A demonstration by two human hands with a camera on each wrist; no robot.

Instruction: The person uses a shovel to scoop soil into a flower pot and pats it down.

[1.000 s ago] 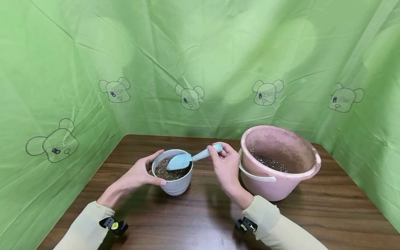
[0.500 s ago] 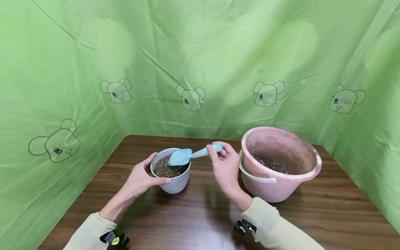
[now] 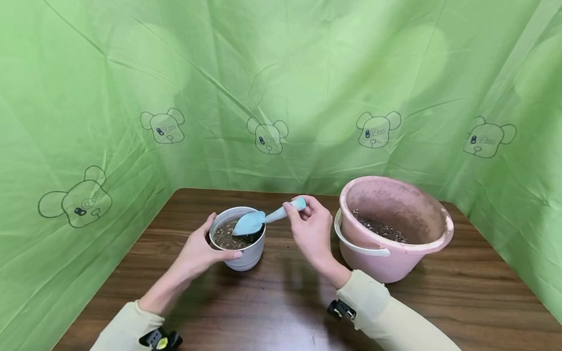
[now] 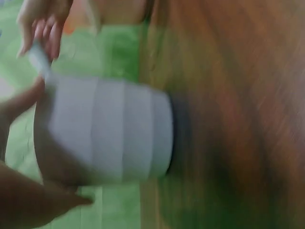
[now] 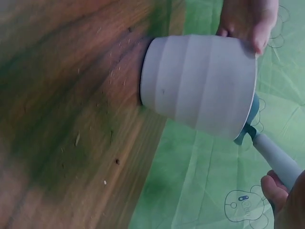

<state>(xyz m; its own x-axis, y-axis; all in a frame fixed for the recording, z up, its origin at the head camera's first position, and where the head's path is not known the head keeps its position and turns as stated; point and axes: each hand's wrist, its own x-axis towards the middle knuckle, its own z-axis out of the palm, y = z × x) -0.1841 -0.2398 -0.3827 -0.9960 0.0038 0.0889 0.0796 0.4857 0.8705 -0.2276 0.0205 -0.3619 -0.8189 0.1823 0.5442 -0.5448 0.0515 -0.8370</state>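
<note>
A small whitish ribbed plant pot [image 3: 243, 259] with dark soil [image 3: 226, 237] in it stands on the table, left of the middle. My left hand [image 3: 197, 251] grips it near the rim, thumb along the front and fingers round the far left side. In my right hand [image 3: 313, 231] is the handle of a light blue garden trowel [image 3: 249, 223], pinched between thumb and fingers. The trowel's blade lies over the soil inside the rim, its back facing up. The right wrist view shows the trowel's neck [image 5: 250, 130] right at the pot's rim.
A pink bucket [image 3: 377, 263] with a white handle and some soil [image 3: 382, 230] at its bottom stands close to the right of my right hand. Small soil crumbs [image 5: 117, 161] are scattered on the wooden table [image 3: 263, 312]. Green cloth [image 3: 307, 87] hangs behind and at both sides.
The pot and my left hand have shifted slightly left. The trowel has turned about its handle and moved a little left with my right hand, its tip dipping again toward the soil.
</note>
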